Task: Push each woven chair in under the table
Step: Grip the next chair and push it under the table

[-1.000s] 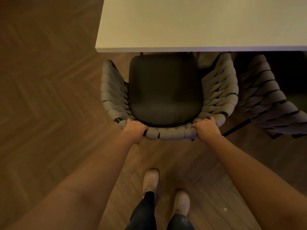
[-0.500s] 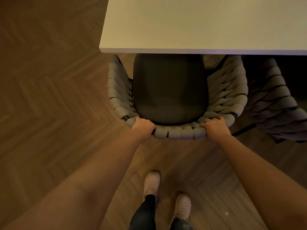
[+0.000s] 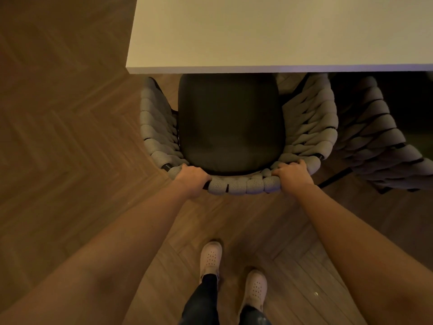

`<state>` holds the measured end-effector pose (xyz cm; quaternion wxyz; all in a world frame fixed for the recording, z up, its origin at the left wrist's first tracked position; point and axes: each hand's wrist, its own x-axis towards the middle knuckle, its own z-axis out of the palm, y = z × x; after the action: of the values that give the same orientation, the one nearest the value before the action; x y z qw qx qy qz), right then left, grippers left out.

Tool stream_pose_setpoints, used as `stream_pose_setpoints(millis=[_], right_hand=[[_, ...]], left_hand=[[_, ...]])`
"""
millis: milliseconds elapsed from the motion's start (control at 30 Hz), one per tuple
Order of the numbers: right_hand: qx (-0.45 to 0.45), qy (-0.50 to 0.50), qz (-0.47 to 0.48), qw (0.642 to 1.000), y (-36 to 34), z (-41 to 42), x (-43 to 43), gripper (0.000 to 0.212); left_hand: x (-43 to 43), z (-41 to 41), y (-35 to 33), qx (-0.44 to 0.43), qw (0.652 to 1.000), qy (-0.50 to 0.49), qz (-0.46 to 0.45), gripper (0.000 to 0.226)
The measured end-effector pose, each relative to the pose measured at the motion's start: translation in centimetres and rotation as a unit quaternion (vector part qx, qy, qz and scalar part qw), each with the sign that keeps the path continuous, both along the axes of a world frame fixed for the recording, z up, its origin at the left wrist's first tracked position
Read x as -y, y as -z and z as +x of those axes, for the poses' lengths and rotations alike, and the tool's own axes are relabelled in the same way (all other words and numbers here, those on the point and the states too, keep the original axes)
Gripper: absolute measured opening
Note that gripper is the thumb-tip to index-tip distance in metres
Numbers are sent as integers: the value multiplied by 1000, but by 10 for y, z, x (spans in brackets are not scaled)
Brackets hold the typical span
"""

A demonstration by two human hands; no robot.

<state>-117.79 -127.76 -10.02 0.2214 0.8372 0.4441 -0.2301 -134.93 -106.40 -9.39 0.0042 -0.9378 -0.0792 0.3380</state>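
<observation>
The left hand (image 3: 192,178) and the right hand (image 3: 293,175) each grip the woven back rim of the chair (image 3: 230,123), fingers curled over it. Only the front of its seat is under the table (image 3: 281,31). If the push goes crooked, its right side may scrape the second chair (image 3: 379,137) just beside it, or its arms may knock the table edge. I count two chairs, one table, two hands.

A herringbone wood floor (image 3: 58,137) is seen from 7 to 11 o'clock and across the bottom. Two pale perforated shoes are planted on it at 6 o'clock, the left shoe (image 3: 210,256) set nearer 12 o'clock than the right shoe (image 3: 255,287). Dark trouser legs (image 3: 201,301) are cut off by the lower edge.
</observation>
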Motion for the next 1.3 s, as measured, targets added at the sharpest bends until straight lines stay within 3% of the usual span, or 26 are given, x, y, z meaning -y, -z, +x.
stream_pose_setpoints(millis=[467, 1067, 1200, 1300], right_hand=[[-3, 17, 16, 1000, 4, -12, -9, 36], [8, 16, 8, 1000, 6, -15, -11, 36], [-27, -3, 29, 999, 5, -6, -9, 36], [-107, -23, 89, 990, 4, 5, 2, 54]], left_hand=[[-19, 0, 2, -16, 999, 43, 19, 30], [-18, 1, 0, -33, 999, 25, 18, 36], [-15, 4, -3, -77, 997, 13, 28, 51], [-3, 10, -5, -102, 994, -27, -2, 91]])
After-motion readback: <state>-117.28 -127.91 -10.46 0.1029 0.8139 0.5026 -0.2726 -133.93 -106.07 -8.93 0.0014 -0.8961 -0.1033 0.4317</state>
